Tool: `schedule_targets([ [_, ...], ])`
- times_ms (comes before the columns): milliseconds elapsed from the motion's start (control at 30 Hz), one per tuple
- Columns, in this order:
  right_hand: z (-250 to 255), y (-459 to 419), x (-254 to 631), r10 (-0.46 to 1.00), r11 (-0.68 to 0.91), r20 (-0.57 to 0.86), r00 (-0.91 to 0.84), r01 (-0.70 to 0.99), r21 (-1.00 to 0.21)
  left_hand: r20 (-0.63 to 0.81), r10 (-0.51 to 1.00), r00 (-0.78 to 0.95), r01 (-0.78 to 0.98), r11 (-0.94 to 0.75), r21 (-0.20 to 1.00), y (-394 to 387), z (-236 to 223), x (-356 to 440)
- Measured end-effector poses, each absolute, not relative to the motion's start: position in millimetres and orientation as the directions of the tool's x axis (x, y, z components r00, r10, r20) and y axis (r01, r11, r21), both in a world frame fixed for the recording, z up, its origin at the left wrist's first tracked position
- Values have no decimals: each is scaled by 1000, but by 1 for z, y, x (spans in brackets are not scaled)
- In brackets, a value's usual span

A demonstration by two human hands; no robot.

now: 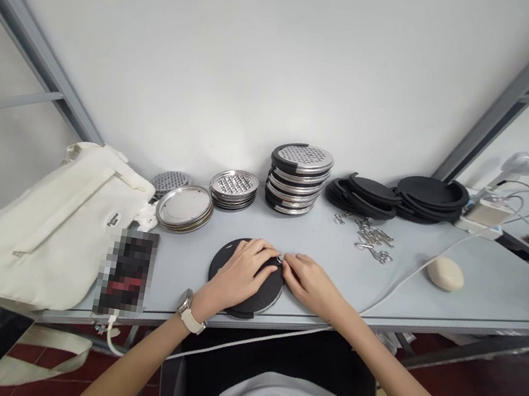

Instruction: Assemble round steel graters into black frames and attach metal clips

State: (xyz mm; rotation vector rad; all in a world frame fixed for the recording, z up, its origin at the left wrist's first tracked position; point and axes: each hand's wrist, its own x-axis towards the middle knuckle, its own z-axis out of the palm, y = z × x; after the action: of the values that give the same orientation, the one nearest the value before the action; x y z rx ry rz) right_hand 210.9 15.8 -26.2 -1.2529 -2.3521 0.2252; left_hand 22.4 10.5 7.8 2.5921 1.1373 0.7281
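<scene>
Right at the table's (321, 282) front edge, the left hand (245, 269) lies spread over the black disc (249, 290), thumb and fingers only partly open and pressing it down, while the right hand (308, 283), its fingers bent, meets the disc's rim at a small metal clip (279, 259); whether it pinches the clip, I cannot tell. Behind them stand the grater stack (298, 180), the plates (184, 206) and, further right, the black holders (369, 195), with loose clips (377, 237) just in front.
</scene>
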Motion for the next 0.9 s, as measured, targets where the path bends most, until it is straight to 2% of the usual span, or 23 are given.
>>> schedule_targets([
  [900, -31, 19, 212, 803, 590, 334, -494, 735, -334, 366, 732, 575, 635, -681, 365, 11, 8, 22],
])
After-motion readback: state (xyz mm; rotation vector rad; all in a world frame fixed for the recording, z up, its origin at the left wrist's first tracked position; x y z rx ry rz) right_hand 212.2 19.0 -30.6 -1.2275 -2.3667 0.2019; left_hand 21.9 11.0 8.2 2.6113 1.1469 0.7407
